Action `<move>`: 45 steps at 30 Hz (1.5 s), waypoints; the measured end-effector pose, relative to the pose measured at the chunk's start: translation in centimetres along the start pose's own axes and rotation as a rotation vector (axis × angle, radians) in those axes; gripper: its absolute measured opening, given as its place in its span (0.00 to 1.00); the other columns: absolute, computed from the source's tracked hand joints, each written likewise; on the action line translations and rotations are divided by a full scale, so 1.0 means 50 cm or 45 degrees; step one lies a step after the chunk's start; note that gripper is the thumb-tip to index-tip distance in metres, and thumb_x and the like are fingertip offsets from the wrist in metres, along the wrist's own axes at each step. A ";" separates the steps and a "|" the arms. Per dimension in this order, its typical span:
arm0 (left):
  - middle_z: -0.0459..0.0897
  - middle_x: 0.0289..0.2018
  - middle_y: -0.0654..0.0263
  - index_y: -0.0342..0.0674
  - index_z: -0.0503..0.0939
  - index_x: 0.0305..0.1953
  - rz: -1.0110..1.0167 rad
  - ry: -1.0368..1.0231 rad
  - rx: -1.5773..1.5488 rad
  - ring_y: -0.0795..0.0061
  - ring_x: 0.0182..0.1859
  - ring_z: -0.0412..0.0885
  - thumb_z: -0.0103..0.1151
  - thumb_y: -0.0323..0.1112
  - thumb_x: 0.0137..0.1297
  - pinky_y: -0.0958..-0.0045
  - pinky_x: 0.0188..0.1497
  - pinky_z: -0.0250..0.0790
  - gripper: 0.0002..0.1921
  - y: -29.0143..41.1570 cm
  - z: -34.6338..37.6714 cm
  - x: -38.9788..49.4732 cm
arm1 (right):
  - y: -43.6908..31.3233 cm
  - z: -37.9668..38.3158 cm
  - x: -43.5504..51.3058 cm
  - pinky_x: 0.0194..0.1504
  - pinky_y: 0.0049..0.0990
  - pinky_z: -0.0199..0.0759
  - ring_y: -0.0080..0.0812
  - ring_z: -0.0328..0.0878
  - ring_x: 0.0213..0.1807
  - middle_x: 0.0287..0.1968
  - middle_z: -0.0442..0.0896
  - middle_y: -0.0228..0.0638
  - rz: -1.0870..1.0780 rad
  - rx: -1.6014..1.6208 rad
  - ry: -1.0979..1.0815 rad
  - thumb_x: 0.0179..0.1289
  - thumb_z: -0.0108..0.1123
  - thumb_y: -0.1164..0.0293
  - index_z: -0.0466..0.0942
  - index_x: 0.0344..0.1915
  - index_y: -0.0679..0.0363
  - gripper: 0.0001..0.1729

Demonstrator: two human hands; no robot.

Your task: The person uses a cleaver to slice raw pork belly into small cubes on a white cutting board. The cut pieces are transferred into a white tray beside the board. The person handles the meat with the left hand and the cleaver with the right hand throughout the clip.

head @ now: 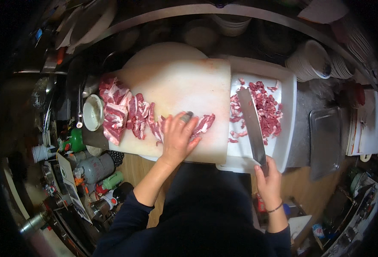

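Observation:
My left hand (180, 136) lies over strips of raw red meat (204, 124) on a large white cutting board (205, 90); a finger bears a grey covering. Whether its fingers grip the meat cannot be told. In my right hand (268, 180) is the handle of a wide-bladed kitchen knife (252, 123), its blade above a white plastic tub (291, 122). Small cut pieces of meat (267, 112) are spread inside that tub. A larger slab of marbled meat (114, 109) rests at the board's left end, with thick slices beside it.
A white bowl (93, 112) stands left of the slab. Stacked bowls (308, 61) are behind the tub at the right, and a metal tray (325, 141) lies on the counter. A grey gas cylinder (96, 168) stands at the lower left. A shelf edge (189, 9) crosses the top.

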State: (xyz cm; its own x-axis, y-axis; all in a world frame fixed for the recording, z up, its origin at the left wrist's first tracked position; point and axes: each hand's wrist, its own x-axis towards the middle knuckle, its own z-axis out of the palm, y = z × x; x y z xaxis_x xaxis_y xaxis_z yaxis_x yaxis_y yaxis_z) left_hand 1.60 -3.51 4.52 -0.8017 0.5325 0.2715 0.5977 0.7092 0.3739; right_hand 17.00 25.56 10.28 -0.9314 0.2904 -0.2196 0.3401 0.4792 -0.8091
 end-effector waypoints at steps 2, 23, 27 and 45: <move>0.81 0.58 0.55 0.40 0.82 0.61 -0.178 -0.077 0.158 0.49 0.66 0.76 0.79 0.37 0.49 0.39 0.72 0.60 0.34 -0.016 -0.035 -0.029 | -0.012 0.002 0.002 0.35 0.33 0.76 0.36 0.83 0.30 0.30 0.85 0.44 -0.058 0.057 -0.095 0.74 0.68 0.69 0.78 0.58 0.67 0.18; 0.81 0.39 0.60 0.40 0.85 0.38 -0.387 -0.317 0.302 0.53 0.48 0.80 0.76 0.31 0.43 0.54 0.48 0.75 0.17 -0.175 -0.222 -0.024 | -0.069 0.084 0.026 0.36 0.49 0.76 0.66 0.84 0.38 0.33 0.85 0.58 0.067 -0.125 -0.398 0.77 0.64 0.65 0.77 0.52 0.62 0.14; 0.80 0.43 0.57 0.40 0.84 0.42 -0.243 -0.265 0.248 0.50 0.49 0.79 0.80 0.37 0.45 0.51 0.50 0.72 0.21 -0.140 -0.189 -0.043 | -0.109 0.070 -0.004 0.37 0.49 0.78 0.64 0.85 0.38 0.33 0.86 0.56 -0.051 -0.103 -0.444 0.75 0.65 0.66 0.77 0.54 0.61 0.15; 0.84 0.34 0.59 0.37 0.85 0.35 -0.404 0.363 -0.166 0.60 0.43 0.81 0.68 0.28 0.60 0.61 0.47 0.73 0.04 -0.178 -0.163 -0.100 | -0.186 0.307 0.056 0.35 0.51 0.80 0.61 0.86 0.32 0.31 0.86 0.54 -0.365 -0.483 -0.595 0.75 0.62 0.66 0.72 0.48 0.62 0.13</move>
State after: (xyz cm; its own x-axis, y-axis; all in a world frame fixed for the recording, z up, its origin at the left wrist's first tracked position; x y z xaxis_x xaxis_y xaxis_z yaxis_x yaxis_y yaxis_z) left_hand 0.21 -16.25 7.08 -0.9261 0.1362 0.3519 0.3304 0.7431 0.5820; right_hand 9.25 9.19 8.83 -0.9208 -0.2408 -0.3069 0.0133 0.7670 -0.6415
